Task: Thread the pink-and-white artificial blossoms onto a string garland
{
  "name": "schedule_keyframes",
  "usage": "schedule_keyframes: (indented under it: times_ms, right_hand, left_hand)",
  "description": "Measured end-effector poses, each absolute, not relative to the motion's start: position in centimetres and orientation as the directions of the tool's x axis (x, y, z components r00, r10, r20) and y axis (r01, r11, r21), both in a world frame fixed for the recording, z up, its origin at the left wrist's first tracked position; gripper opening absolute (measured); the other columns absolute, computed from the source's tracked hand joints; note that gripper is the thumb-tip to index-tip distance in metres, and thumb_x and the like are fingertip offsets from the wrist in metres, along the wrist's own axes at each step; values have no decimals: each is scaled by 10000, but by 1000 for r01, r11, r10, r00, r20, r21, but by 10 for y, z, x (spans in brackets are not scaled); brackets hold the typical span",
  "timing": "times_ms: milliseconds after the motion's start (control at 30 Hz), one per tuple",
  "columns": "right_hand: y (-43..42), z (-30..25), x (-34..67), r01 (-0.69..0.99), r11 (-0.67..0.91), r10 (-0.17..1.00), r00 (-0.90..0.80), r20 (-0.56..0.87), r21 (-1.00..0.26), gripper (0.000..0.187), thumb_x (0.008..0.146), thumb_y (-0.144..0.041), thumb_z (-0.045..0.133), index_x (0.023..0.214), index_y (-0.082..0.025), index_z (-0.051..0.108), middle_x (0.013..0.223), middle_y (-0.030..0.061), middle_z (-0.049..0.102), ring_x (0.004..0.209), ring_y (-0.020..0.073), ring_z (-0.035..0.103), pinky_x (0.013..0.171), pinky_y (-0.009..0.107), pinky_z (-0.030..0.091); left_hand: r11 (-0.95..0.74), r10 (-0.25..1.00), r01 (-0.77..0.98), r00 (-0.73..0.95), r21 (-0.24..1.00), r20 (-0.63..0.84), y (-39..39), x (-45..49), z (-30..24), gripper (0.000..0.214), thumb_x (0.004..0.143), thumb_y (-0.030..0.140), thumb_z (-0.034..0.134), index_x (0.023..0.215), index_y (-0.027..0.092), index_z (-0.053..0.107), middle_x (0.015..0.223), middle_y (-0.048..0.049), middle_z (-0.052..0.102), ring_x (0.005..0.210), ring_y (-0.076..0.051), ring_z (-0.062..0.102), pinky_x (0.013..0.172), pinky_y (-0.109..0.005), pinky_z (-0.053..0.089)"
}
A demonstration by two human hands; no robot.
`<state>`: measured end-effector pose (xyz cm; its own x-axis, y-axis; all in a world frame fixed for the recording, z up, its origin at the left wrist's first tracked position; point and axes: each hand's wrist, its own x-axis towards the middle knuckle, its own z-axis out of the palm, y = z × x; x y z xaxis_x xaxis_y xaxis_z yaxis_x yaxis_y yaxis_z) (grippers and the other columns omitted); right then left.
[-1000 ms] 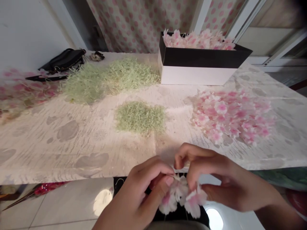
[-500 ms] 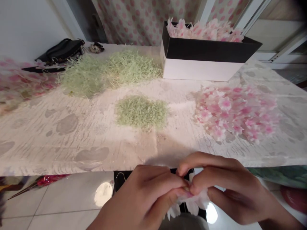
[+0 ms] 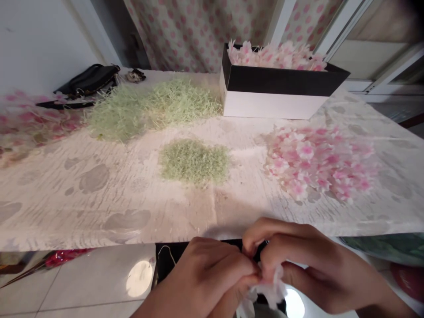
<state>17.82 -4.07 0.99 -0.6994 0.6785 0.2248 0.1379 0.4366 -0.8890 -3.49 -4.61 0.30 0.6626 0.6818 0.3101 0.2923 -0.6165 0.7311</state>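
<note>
Just past the table's front edge, my left hand and my right hand meet with their fingertips pinched together. Between them is a white and pink artificial flower, its petals hanging below the fingers. Both hands are closed on it; the exact grip point is hidden by the fingers. On the table, a pile of pink and white artificial flowers lies beyond my right hand. A small patch of pale green artificial sprigs lies ahead of my left hand.
A black and white box full of similar flowers stands at the back right. Larger green bunches lie back left, near a black bag. More pink flowers sit at the left edge. A patterned cloth covers the table.
The view has tilted slightly, so the table things appear lower. My hands stay together; the flower's petals have shifted and bunched under my fingers.
</note>
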Motion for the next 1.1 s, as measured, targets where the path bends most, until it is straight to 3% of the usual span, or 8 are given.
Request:
schedule_keyframes:
  times_ms: [200, 400, 667, 833, 967, 1100]
  right_hand:
    - [-38, 5, 176, 0, 402, 690, -657, 303, -916, 357, 741, 115, 397, 883, -158, 580, 1046, 48, 568, 891, 94, 597, 777, 194, 485]
    - [-36, 0, 175, -82, 336, 705, -639, 308, -938, 218, 840, 36, 472, 816, -135, 604, 1001, 68, 586, 866, 104, 606, 765, 214, 488]
    - [-36, 3, 180, -52, 334, 696, -660, 283, -941, 217, 829, 49, 495, 803, -133, 611, 1003, 56, 572, 847, 83, 596, 741, 178, 477]
    - [-33, -2, 178, -12, 363, 691, -668, 278, -932, 312, 753, 104, 433, 823, -163, 578, 986, 52, 569, 873, 112, 598, 753, 225, 483]
    - [-36, -8, 175, -20, 379, 701, -647, 301, -925, 326, 756, 92, 440, 880, -186, 557, 957, 40, 565, 851, 116, 591, 733, 234, 486]
    - [-30, 12, 174, 145, 414, 668, -719, 192, -898, 304, 784, 68, 427, 890, -191, 546, 992, 52, 555, 906, 141, 583, 786, 279, 500]
  left_hand:
    - [-573, 714, 266, 627, 776, 313, -48, -38, 7, 178, 892, 58, 553, 910, 222, 618, 806, 63, 708, 722, -99, 656, 744, -238, 472]
    - [-624, 670, 236, 652, 745, 355, -46, -35, 4, 211, 851, 5, 521, 908, 188, 610, 760, 54, 699, 672, -101, 652, 705, -252, 472]
    - [-646, 645, 217, 668, 732, 371, -46, -32, 1, 266, 814, -47, 497, 919, 168, 613, 774, 56, 691, 671, -86, 625, 727, -241, 457]
    - [-667, 606, 234, 722, 707, 332, -45, -31, -1, 271, 822, -36, 464, 934, 182, 577, 745, 42, 660, 625, -114, 598, 658, -269, 451]
    - [-625, 644, 273, 710, 731, 285, -45, -31, -3, 223, 839, -11, 452, 869, 196, 531, 689, 47, 628, 581, -115, 579, 651, -271, 455]
    - [-582, 700, 324, 667, 746, 256, -44, -35, -1, 167, 918, 83, 477, 894, 223, 566, 717, 40, 652, 630, -131, 624, 656, -272, 466]
